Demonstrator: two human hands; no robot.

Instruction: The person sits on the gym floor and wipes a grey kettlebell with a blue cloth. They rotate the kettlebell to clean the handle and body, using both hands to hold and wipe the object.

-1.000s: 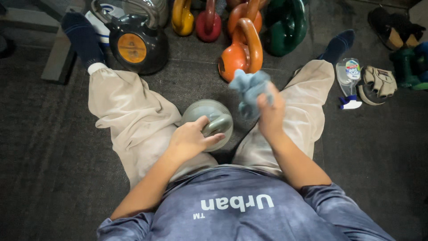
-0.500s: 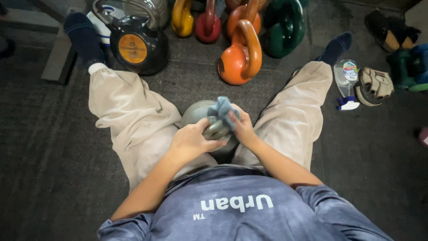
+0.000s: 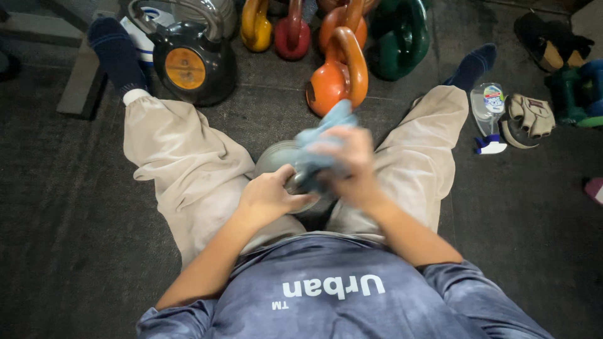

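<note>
Posture: person seated on the dark rubber floor (image 3: 75, 238), legs spread in beige trousers, dark blue socks on both feet.
Work piece: 1 round grey metal kettlebell (image 3: 276, 160), lying in the lap between the thighs, mostly covered by the hands.
Left hand (image 3: 267, 198): fingers curled closed over the near side of the grey kettlebell, gripping it.
Right hand (image 3: 348, 160): motion-blurred; fingers bunched shut on a light blue cleaning cloth (image 3: 326, 129), which is pressed against the top of the grey kettlebell.
In the way: cloth and both hands hide the kettlebell's handle; I cannot tell which way it points.
Ahead, between the feet: 1 orange kettlebell (image 3: 330, 85), nearest, just beyond the cloth.
Back row: 1 large black kettlebell with an orange round label and a steel handle (image 3: 191, 66); 1 yellow kettlebell (image 3: 254, 25); 1 red kettlebell (image 3: 294, 34); 1 green kettlebell (image 3: 399, 41); a further orange shape behind the nearest one, partly hidden.
Count, kettlebells clearly seen: 6, the grey one included.
Right side: 1 clear spray bottle with a blue and white nozzle (image 3: 488, 113), lying flat beside the right shin; 1 pair of tan gloves (image 3: 531, 116) just beside it.
Far right: green dumbbell (image 3: 575, 94), cut by the frame edge.
</note>
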